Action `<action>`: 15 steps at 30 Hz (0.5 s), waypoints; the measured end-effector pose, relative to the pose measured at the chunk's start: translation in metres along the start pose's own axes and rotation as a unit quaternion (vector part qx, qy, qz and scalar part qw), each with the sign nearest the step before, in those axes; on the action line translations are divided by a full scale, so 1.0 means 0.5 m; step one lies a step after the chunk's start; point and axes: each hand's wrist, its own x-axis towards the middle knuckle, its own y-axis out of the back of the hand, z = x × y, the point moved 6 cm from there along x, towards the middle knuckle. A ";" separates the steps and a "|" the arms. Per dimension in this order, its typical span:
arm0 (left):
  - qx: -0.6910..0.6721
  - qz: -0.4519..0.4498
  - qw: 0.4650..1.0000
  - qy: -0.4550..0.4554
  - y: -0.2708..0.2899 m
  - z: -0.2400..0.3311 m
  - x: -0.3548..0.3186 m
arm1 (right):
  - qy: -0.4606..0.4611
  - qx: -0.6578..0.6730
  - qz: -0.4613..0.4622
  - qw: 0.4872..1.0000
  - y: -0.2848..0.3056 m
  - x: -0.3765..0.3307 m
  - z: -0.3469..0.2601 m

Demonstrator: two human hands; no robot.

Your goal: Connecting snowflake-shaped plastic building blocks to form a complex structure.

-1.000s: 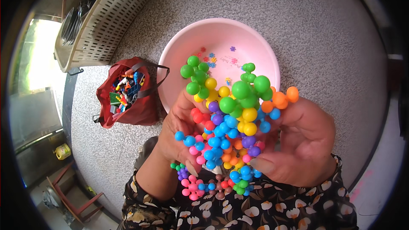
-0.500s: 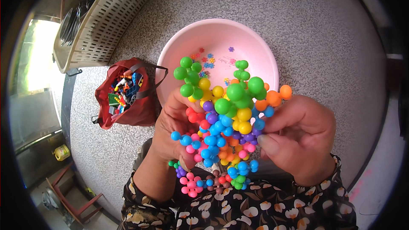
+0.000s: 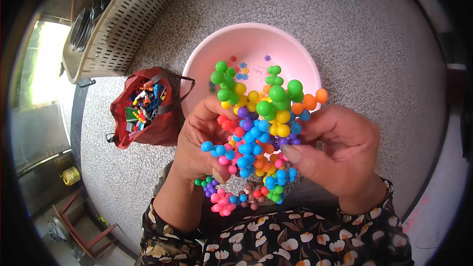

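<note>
The cluster of knobby plastic ball pieces (image 3: 256, 138), glossy and many-coloured, is held just in front of the pink basin (image 3: 246, 49), left hand (image 3: 199, 143) and right hand (image 3: 340, 150) both closed around it, so joining seems in progress and the next piece probably needs careful pressing.

The scene is viewed from a single head-worn fisheye camera, aimed steeply downward. The left hand (image 3: 199, 143) and right hand (image 3: 340, 152) are seen very close, at the centre of the picture. The speckled floor (image 3: 374, 44) lies farther below. Straight edges are bent toward the dark rim.
</note>
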 end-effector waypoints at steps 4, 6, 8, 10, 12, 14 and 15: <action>0.056 0.077 0.994 0.051 -0.005 0.010 0.002 | -0.018 0.034 0.020 0.999 0.003 0.004 0.010; 0.036 0.046 0.998 0.035 -0.007 0.010 0.008 | -0.017 0.046 0.025 0.998 0.001 0.007 0.016; 0.015 0.016 1.000 0.020 -0.012 0.016 0.011 | -0.018 0.058 0.031 0.998 -0.003 0.014 0.015; -0.012 0.026 0.999 0.042 -0.008 0.015 0.015 | -0.076 0.119 0.030 0.990 -0.006 0.019 0.018; 0.001 0.028 0.999 0.046 -0.019 0.022 0.021 | -0.098 0.139 0.023 0.985 -0.004 0.020 0.026; -0.007 0.217 0.967 0.137 0.001 0.009 0.012 | -0.119 0.159 0.017 0.980 -0.002 0.020 0.034; -0.017 0.210 0.966 0.151 -0.002 0.010 0.009 | -0.114 0.157 0.017 0.981 -0.001 0.021 0.038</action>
